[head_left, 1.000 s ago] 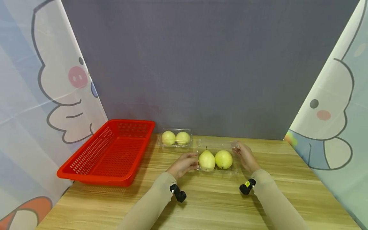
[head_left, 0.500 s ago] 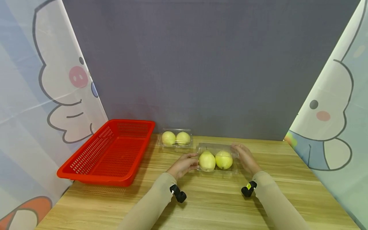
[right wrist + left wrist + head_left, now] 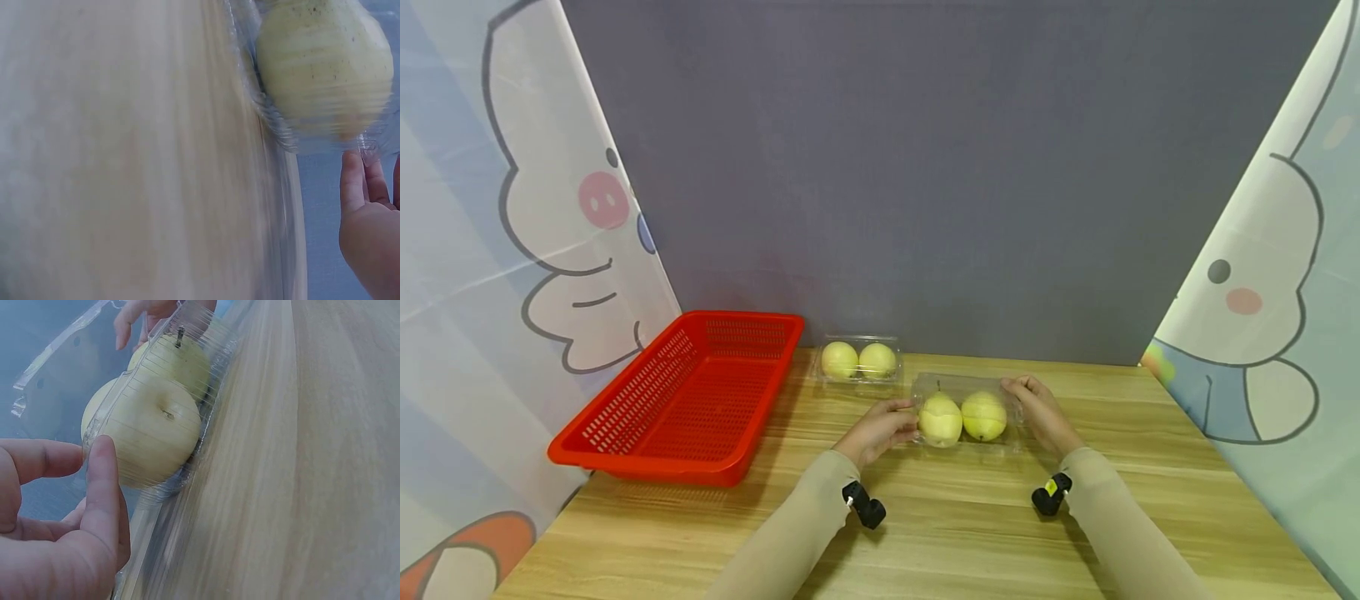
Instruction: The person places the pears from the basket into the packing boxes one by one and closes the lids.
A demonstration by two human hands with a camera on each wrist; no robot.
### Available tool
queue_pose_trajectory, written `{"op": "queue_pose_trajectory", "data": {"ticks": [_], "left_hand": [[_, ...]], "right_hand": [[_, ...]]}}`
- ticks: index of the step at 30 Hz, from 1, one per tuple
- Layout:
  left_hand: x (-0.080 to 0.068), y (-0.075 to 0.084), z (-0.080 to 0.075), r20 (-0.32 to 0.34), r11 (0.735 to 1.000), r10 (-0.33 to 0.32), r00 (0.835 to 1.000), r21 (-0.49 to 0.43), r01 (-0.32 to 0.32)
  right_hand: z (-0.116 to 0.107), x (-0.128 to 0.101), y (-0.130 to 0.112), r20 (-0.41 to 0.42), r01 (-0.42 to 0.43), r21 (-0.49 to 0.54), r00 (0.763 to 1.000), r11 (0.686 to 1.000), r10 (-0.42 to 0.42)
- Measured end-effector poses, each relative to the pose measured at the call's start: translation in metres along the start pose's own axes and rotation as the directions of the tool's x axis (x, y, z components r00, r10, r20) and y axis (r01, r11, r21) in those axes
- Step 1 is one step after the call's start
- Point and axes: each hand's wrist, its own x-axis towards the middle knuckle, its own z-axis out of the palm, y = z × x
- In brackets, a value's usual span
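Two yellow pears, a left pear [image 3: 940,427] and a right pear [image 3: 983,418], sit side by side in a clear plastic clamshell box [image 3: 970,449] on the table. Its hinged lid [image 3: 958,385] is tilted up over the back of the fruit, not pressed down. My left hand [image 3: 878,432] pinches the box's left rim between thumb and finger, as the left wrist view shows beside the nearer pear [image 3: 153,434]. At the other end, my right hand [image 3: 1039,410] pinches the lid's right edge. The right wrist view has its fingertips below a pear [image 3: 322,69] behind ribbed plastic.
A red perforated plastic basket [image 3: 715,408] stands at the left of the wooden table [image 3: 955,533]. Behind the left hand, near the dark back wall [image 3: 880,167], is another clear box [image 3: 859,382] with two pears. Printed cloth panels [image 3: 1262,275] flank both sides.
The lid has swung from standing up at the back to leaning forward over the pears. My right hand moved with it; the left hand stayed at the box's left side.
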Motion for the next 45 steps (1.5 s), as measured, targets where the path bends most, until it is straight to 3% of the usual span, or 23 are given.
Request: {"op": "queue_pose_trajectory", "data": {"ticks": [26, 45], "left_hand": [[-0.0004, -0.0008, -0.0010, 0.031, 0.999, 0.003, 1.000, 0.033, -0.004], [-0.0042, 0.0011, -0.0005, 0.021, 0.998, 0.017, 1.000, 0.057, -0.019]], "right_hand": [[-0.0007, -0.0001, 0.0035, 0.003, -0.015, -0.082, 1.000, 0.997, 0.016], [-0.0003, 0.0002, 0.0029, 0.006, -0.027, -0.069, 1.000, 0.997, 0.028]]}}
